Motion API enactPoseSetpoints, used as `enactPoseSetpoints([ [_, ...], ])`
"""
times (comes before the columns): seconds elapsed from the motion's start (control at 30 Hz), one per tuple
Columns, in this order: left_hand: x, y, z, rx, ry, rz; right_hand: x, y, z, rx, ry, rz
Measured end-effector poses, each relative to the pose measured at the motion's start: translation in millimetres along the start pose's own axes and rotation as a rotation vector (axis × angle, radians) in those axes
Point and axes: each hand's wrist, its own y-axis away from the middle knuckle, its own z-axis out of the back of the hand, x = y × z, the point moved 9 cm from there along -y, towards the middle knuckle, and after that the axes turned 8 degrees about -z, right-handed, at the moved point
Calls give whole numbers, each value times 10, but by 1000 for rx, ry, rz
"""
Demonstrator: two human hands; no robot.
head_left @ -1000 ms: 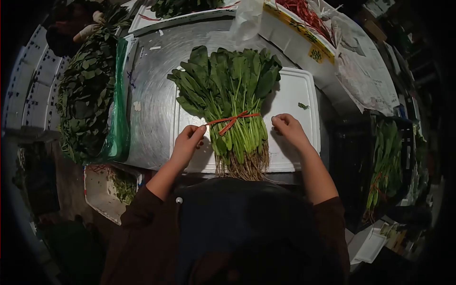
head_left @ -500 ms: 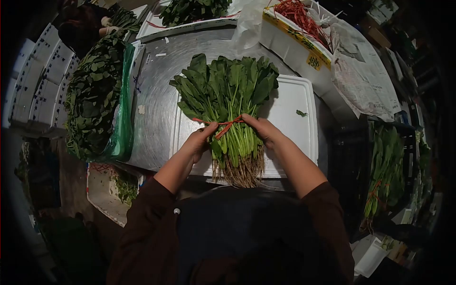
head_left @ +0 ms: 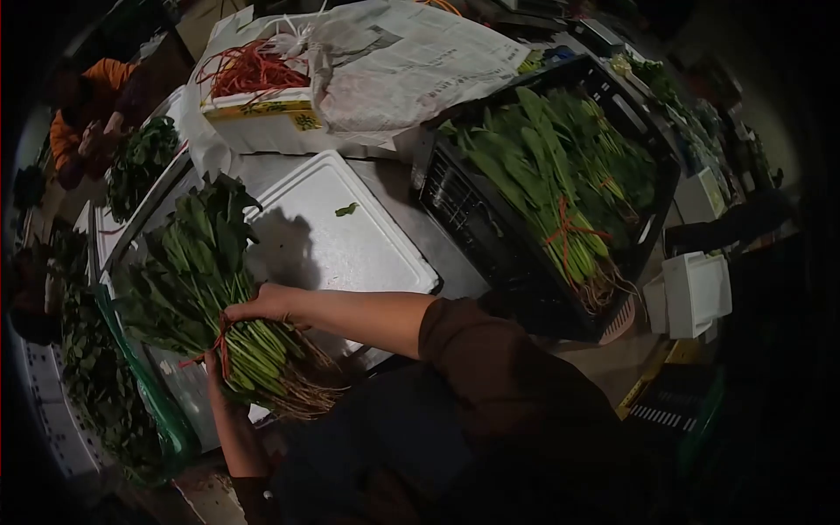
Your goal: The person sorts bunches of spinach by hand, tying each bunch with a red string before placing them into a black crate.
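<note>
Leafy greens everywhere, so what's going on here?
A person grips a bunch of greens around its red tie, the right hand across the stems and the left hand at their side. A white board with a leaf scrap on it lies beside the bunch. To the right, a black crate holds more tied greens.

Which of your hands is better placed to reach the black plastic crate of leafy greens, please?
Right, I'd judge: the right hand is nearer the crate; the left hand is farther off, though both hold the red-tied, leafy green bundle.
</note>
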Motion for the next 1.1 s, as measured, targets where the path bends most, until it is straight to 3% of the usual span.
enactPoseSetpoints([
  [0.07, -188, 113, -196, 166, -29, -93, -21, -41, 28, -36, 50, 56],
  [0.13, -227, 212, -310, 276, 63, -116, 321, 340, -95, -65, 164, 354],
  [0.2, -240, 266, -376, 347, 75, -141, 406, 711, -141, -125, 223, 324],
  [0.27, -176, 280, -276, 281, 23, -126, 325, 948, -185, -174, 295, 285],
  [0.37, 125, 3, 53, 313, -14, -194, 288, 1317, -191, -233, 185, 439],
  [0.43, 207, 143, -279, 469, -18, -169, 259, 1617, -183, -363, 287, 396],
  [0.47, 178, 260, -419, 591, -35, -254, 233, 1742, -197, -371, 285, 397],
  [0.57, 66, 723, -982, 527, 47, -189, 250, 2183, -166, -426, 229, 421],
  [0.7, -101, 1243, -1687, 703, 83, -188, 521, 2850, -180, -438, 228, 618],
  [0.73, -310, 1463, -1982, 814, 80, -335, 621, 3049, -148, -494, 272, 660],
  [0.77, -378, 1585, -2163, 809, 74, -340, 728, 3257, -112, -549, 315, 701],
  [0.9, -357, 1973, -2998, 984, 177, -255, 1072, 3989, 84, -596, 309, 648],
  [0.93, -399, 2112, -3259, 1032, 187, -337, 1146, 4195, 183, -628, 317, 622],
  [0.97, -405, 2272, -3543, 1056, 176, -313, 1267, 4352, 369, -595, 350, 680],
  [1.0, -392, 2427, -3836, 1079, 164, -287, 1323, 4514, 612, -621, 285, 611],
  [1.1, -183, 2524, -4710, 967, 219, -239, 1582, 5081, 1300, -647, 327, 530],
])
